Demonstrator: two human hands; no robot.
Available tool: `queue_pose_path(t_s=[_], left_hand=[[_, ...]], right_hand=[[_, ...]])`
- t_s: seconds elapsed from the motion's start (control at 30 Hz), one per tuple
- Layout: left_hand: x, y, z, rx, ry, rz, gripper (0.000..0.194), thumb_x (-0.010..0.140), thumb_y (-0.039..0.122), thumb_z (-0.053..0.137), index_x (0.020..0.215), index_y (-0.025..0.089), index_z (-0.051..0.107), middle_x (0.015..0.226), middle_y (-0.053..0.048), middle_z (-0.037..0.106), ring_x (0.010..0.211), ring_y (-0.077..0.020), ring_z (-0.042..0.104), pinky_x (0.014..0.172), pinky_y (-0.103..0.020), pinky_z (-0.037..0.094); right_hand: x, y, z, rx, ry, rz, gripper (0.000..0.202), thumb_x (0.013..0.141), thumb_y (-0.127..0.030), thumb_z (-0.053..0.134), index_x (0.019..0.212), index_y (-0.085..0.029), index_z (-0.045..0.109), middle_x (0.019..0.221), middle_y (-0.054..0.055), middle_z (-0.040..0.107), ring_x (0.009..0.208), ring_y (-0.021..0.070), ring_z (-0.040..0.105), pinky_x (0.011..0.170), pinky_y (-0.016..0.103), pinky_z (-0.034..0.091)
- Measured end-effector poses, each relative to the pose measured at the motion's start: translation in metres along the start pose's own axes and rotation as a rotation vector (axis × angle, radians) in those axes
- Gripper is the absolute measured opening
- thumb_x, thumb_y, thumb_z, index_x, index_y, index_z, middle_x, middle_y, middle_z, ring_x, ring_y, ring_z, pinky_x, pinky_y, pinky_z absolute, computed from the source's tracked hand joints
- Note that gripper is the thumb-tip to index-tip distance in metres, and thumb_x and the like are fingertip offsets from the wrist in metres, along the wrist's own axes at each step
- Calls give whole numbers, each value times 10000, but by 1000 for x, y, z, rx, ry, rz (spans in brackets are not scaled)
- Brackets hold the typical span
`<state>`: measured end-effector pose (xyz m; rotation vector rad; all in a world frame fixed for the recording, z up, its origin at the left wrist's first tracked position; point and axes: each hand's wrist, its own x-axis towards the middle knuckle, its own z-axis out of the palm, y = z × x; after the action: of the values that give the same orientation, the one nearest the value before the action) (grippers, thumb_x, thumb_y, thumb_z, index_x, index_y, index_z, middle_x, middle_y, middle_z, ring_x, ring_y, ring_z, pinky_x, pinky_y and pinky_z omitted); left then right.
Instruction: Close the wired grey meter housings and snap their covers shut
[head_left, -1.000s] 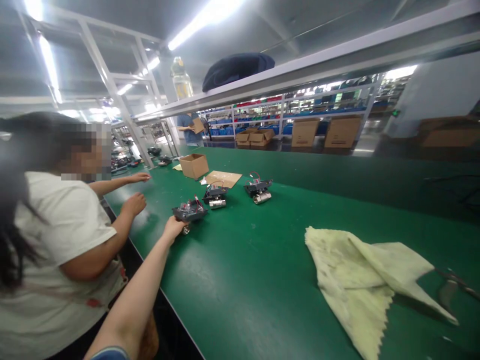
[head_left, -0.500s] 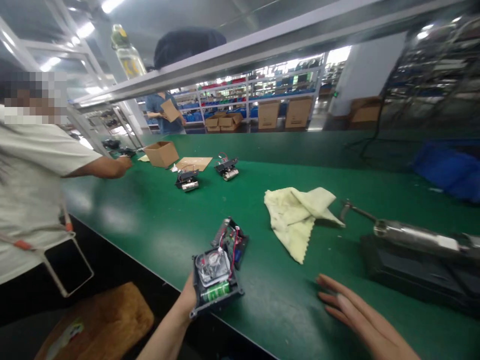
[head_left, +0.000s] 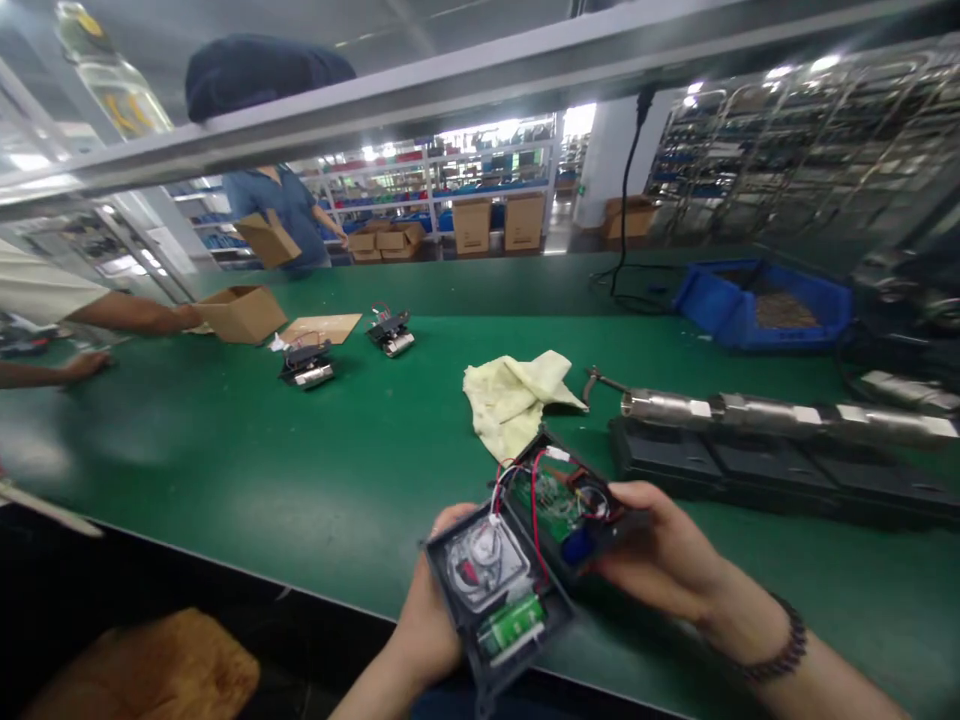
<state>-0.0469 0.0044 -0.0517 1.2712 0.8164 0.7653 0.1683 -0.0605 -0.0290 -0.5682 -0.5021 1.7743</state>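
Note:
My left hand [head_left: 431, 620] is closed on a black plastic housing half [head_left: 491, 590]; inside it are a clear-covered round mechanism [head_left: 487, 562] and a green battery [head_left: 514, 622]. The other housing half [head_left: 566, 505], with a green circuit board [head_left: 551, 503], is gripped along its right side by my right hand [head_left: 660, 555]. Red, black and white wires join the two halves, which lie open side by side above the bench's front edge. Just beyond them a pale yellow cloth [head_left: 506, 395] lies crumpled on the green bench.
Black units with metal cylinders [head_left: 772, 415] line the right side. Behind them stands a blue bin [head_left: 765, 310]. Two small assemblies [head_left: 307, 365] and a cardboard box [head_left: 241, 312] are farther left, near a co-worker's arm [head_left: 139, 312]. A shelf [head_left: 420, 90] crosses overhead.
My right hand has come in from the right and taken hold of the circuit-board half. The housing has moved right with my left hand, and the view has turned right.

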Motion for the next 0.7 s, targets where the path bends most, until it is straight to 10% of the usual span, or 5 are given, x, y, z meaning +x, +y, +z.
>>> queue_pose_path(t_s=[0.2,0.43,0.57,0.7], left_hand=[[10,-43,25,260,283,31,446,752,232,587,1189,173,520,1225,-141,588,1158,-285,564,1031,-409,426],[-12,-82,19,510,222,204,511,851,234,474,1349,123,475,1435,-173,450,1359,-291,399,1128,-430,351],[5,-36,-13,581,101,411,420,883,121,417,1231,250,613,1158,-82,691,1055,-202,665,931,-312,544],[43,40,-2,916,80,1092,382,852,36,451,1059,243,697,1129,-91,690,1130,-180,614,994,-306,490]], right_hand=[[15,-18,-2,-111,353,-142,429,698,-531,752,992,-219,732,980,49,717,934,278,627,786,369,494],[26,-10,-1,109,370,-291,369,715,-510,713,934,-215,740,969,58,723,1090,335,590,971,493,442],[21,-11,-9,97,365,-282,390,698,-534,742,936,-226,754,1019,61,714,1142,349,563,1015,525,418],[16,0,-47,-92,342,-249,470,790,-664,630,1006,-264,751,1084,80,691,1144,370,566,989,552,463]])
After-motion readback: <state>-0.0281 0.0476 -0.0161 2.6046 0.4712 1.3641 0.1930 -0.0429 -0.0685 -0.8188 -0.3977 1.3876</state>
